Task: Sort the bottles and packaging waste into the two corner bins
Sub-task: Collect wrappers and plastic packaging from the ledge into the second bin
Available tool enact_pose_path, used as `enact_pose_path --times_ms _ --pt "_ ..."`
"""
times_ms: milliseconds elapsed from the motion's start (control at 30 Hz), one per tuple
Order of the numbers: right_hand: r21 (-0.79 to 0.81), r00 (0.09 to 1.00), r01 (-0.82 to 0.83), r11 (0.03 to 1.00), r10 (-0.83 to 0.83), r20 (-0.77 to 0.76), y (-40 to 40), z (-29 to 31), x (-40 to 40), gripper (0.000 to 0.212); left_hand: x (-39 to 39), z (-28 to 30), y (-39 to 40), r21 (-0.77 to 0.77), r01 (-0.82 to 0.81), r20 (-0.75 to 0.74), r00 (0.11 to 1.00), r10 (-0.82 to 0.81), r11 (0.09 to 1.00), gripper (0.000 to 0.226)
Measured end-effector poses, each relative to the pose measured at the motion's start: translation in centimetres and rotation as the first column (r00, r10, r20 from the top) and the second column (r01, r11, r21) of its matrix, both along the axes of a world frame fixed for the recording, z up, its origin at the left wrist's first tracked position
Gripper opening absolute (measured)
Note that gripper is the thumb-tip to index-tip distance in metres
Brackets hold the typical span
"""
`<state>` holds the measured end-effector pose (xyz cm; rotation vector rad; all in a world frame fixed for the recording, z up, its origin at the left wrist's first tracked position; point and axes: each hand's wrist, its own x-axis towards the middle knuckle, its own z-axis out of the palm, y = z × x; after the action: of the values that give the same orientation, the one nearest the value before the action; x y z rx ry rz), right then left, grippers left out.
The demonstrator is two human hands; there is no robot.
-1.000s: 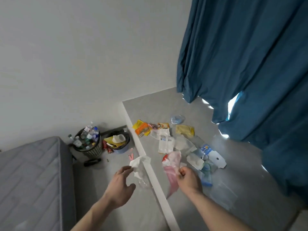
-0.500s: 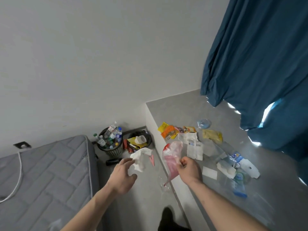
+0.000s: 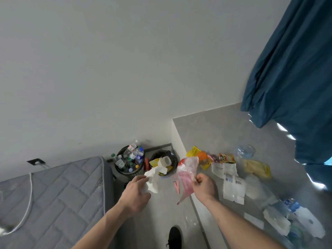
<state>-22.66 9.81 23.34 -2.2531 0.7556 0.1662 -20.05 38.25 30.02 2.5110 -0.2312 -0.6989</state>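
Hands work over the floor in front of two corner bins. Left hand [image 3: 135,193] pinches a crumpled white tissue [image 3: 152,180] at its fingertips; right hand [image 3: 203,186], fingers curled tight, grips a pink-and-clear plastic bag [image 3: 186,174] hanging just right of the tissue. Beyond the tissue stand the mesh bin [image 3: 129,163], filled with bottles, and beside it the dark-lined bin [image 3: 164,164] holding wrappers and a tape roll. Right of the bins, a grey ledge [image 3: 224,126] carries scattered packets, including a yellow snack packet [image 3: 226,158] with a cartoon face; its lettering is unreadable.
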Motion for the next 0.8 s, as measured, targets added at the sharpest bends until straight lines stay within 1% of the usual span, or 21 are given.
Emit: enact_pose_path --times_ms 67,167,267,367,433,500,633,733,800 --pt "-0.009 1.0 0.0 1.0 0.0 0.001 -0.4 0.0 3.1 0.026 2.5 0.1 -0.4 -0.012 -0.018 0.017 1.0 0.018 1.0 0.066" --pt "0.005 1.0 -0.009 1.0 0.009 -0.003 -0.6 -0.4 6.6 0.022 5.2 0.1 -0.6 -0.015 -0.051 0.027 0.998 0.051 0.999 0.055" --pt "0.005 1.0 -0.018 1.0 0.018 -0.002 -0.5 -0.2 9.6 0.021 7.8 0.3 -0.5 -0.045 -0.056 0.0 0.998 0.056 0.997 0.061" --pt "-0.002 1.0 -0.003 1.0 0.003 -0.007 -0.6 -0.4 12.6 0.021 11.4 -0.2 -0.1 -0.009 -0.048 -0.012 0.999 0.048 0.999 0.065" --pt "-0.009 1.0 0.013 1.0 -0.013 -0.016 -0.4 -0.8 14.1 0.02 13.7 -0.5 0.1 -0.002 -0.028 -0.021 0.999 0.028 1.0 0.074" --pt "-0.015 1.0 0.028 0.999 -0.028 -0.011 0.0 -1.3 15.6 0.017 16.1 -0.7 0.2 -0.005 0.001 -0.03 1.0 -0.001 1.0 0.077" --pt "-0.028 0.996 0.078 0.997 -0.079 -0.03 1.2 -2.2 18.7 0.019 21.5 -2.2 0.8 -0.021 0.07 -0.091 0.993 -0.072 0.997 0.067" --pt "-0.029 0.989 0.143 0.989 -0.144 -0.036 2.4 -3.4 20.7 0.023 25.5 -3.5 1.7 -0.013 0.126 -0.137 0.982 -0.127 0.992 0.067" --pt "-0.027 0.983 0.176 0.984 -0.177 -0.052 3.0 -4.0 22.1 0.021 28.4 -4.3 2.0 -0.005 0.167 -0.166 0.972 -0.166 0.986 0.065"
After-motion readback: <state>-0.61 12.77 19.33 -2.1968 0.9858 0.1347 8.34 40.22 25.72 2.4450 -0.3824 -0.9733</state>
